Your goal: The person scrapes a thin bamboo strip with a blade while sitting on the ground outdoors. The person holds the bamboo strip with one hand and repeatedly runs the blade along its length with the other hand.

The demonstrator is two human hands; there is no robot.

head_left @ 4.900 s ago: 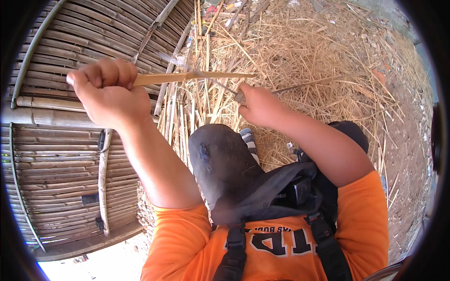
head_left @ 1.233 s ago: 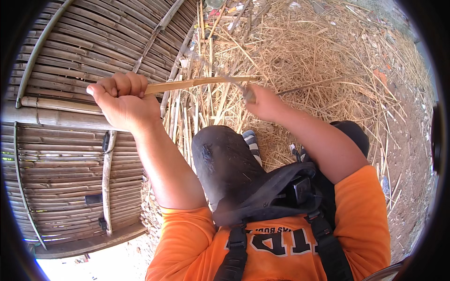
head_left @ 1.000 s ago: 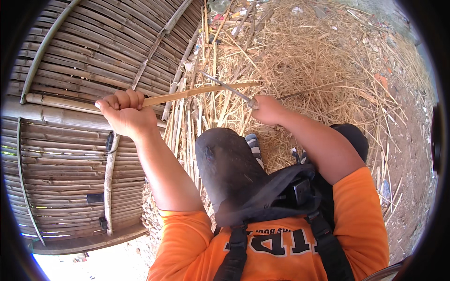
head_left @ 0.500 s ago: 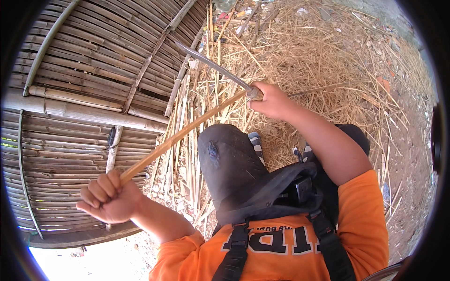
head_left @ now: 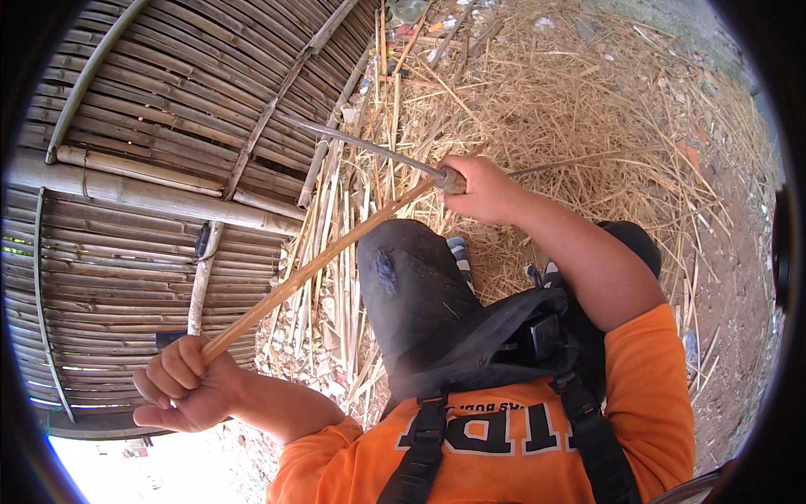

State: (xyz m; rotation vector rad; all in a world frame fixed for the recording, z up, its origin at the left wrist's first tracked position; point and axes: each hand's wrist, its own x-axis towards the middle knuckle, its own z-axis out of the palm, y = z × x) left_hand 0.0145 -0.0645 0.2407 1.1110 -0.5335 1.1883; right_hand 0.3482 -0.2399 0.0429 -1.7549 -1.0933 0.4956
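the left hand (head_left: 186,388) is gripping the lower end of a bamboo stick (head_left: 315,267), fingers curled tight around it, down near the lower left. the stick is slanting up to the right, crossing above the dark knee (head_left: 420,294), and its upper end is meeting the right hand (head_left: 480,186). that hand is closing around the handle of a knife (head_left: 369,149), whose thin blade is pointing up-left, probably touching the stick near the handle. a bamboo wall (head_left: 134,168) is standing on the left, and dry straw (head_left: 571,109) is covering the ground.
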